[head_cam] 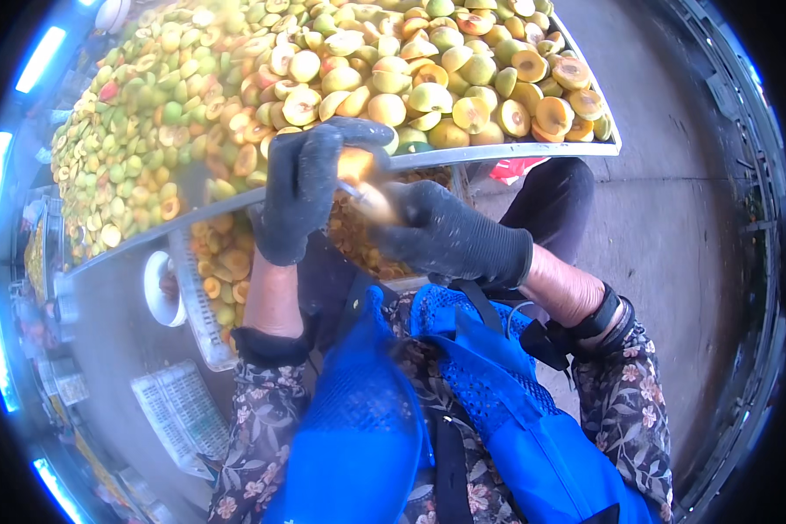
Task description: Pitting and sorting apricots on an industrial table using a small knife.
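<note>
My left hand [304, 187], in a dark knit glove, is closed around an orange-yellow stone fruit [355, 165] above the near edge of a metal-rimmed table. Close against it on the right, my right hand [449, 229], gloved alike, grips a small tool with a pale handle [374, 204]. Its thin metal end points at the fruit; blur hides what kind of tool it is. Beyond both hands, a large heap of halved fruit [393, 75], green to orange, covers the table, many cut faces showing.
Below the table edge [504, 152] stands a white plastic crate [200, 301] holding fruit halves, with more halves [350, 239] under my hands. A round white stool or lid [164, 288] and a flat white crate [182, 412] are on the floor to the left.
</note>
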Motion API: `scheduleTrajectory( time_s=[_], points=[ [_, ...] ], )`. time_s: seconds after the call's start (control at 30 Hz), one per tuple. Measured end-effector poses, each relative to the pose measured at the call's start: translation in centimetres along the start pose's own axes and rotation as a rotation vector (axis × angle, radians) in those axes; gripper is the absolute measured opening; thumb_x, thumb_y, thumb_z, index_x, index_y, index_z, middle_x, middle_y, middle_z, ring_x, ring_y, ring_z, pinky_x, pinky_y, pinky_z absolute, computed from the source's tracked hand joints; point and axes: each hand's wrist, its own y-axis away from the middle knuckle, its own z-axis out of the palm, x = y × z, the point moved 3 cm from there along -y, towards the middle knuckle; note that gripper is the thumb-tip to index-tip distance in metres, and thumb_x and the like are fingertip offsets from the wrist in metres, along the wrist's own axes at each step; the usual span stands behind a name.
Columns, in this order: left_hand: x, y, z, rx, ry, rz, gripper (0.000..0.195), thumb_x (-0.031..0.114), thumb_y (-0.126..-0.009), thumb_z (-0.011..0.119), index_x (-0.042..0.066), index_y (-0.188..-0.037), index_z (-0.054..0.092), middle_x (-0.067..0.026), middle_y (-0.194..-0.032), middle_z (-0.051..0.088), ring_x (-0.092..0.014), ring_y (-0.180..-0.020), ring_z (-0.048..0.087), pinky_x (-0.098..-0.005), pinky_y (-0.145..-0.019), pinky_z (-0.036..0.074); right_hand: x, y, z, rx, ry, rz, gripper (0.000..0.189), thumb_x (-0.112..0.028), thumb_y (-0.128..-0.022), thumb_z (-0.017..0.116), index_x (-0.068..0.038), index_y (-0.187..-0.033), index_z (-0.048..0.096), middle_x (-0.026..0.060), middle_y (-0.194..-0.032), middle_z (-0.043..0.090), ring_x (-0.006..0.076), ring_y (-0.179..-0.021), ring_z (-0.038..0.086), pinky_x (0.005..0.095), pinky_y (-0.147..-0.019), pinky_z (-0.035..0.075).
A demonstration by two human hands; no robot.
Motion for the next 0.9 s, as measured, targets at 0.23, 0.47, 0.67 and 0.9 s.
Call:
scheduleTrajectory(
  time_s=[0.23,0.47,0.67,0.9],
  points=[
    [-2.4,0.3,1.5,0.184,0.284,-0.163,0.079,0.056,-0.1,0.016,-0.006,-0.098,0.065,-0.014,-0.092,0.068,-0.022,-0.086,0.065,-0.033,-0.081,0.052,0.3,0.3,-1.0,-0.063,-0.335,-0.056,0.026,-0.027,-0.093,0.06,-0.001,-0.09,0.061,0.0051,-0.073,0.059,0.0096,-0.067,0.055,0.0272,-0.061,0.045],
    [-4.0,-0.6,2.6,-0.018,0.359,-0.324,0.081,0.061,-0.099,0.018,-0.006,-0.1,0.065,-0.0134,-0.09,0.069,-0.019,-0.085,0.065,-0.0304,-0.081,0.052,2.9,-1.3,-1.6,0.186,0.327,-0.43,0.035,-0.035,-0.093,0.061,-0.001,-0.092,0.063,0.0119,-0.075,0.063,0.0171,-0.065,0.053,0.0322,-0.064,0.045],
    [-2.4,-0.2,4.1,0.617,0.703,-0.198,0.078,0.062,-0.099,0.019,-0.004,-0.127,0.048,-0.0164,-0.095,0.065,-0.025,-0.086,0.064,-0.0348,-0.082,0.052,2.8,-0.9,-1.9,0.14,0.224,-0.717,0.038,-0.02,-0.088,0.064,0.0,-0.12,0.057,0.0065,-0.073,0.06,0.0096,-0.066,0.053,0.0302,-0.063,0.047],
    [-3.0,1.0,3.1,0.311,0.523,-0.341,0.078,0.06,-0.099,0.019,-0.007,-0.114,0.056,-0.0137,-0.077,0.065,-0.021,-0.072,0.064,-0.0307,-0.071,0.053,2.8,-1.0,-0.5,0.296,0.39,-0.502,0.035,-0.036,-0.09,0.062,-0.002,-0.088,0.061,0.0063,-0.063,0.059,0.0179,-0.058,0.06,0.0332,-0.053,0.044]
  ],
)
